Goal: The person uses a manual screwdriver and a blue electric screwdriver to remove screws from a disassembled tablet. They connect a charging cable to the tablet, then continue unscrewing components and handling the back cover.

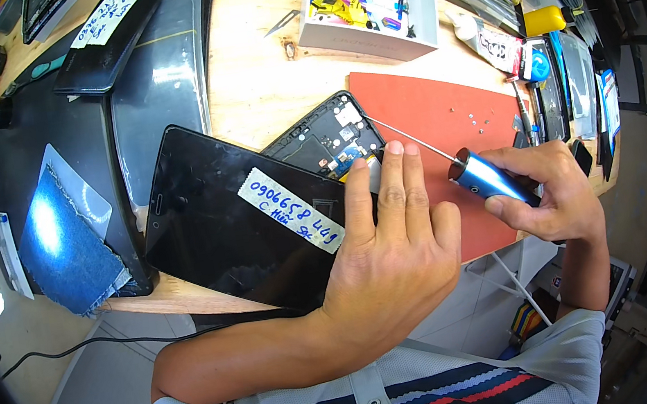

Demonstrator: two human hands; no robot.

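A blue-handled screwdriver point(494, 178) is gripped between the thumb and fingers of my right hand point(559, 198). Its thin shaft slants up and left, with the tip at the right edge of an opened phone point(302, 140). That phone shows its dark inner frame and parts of its circuitry. My left hand point(393, 258) lies with its fingers stretched out, fingertips over the phone's lower part; they hide that end. Below and left of the phone is a black tablet point(205, 210) with a handwritten tape label point(291, 206), partly covered by my left hand.
An orange-red mat point(441, 94) carries several tiny screws point(480, 124). Behind it stands a white box point(376, 46) with colourful contents. Tweezers point(283, 22) lie beside the box. Dark devices point(53, 157) and a blue cloth point(69, 246) occupy the left; tools, a tube point(493, 46) and a yellow bottle point(544, 20) line the right.
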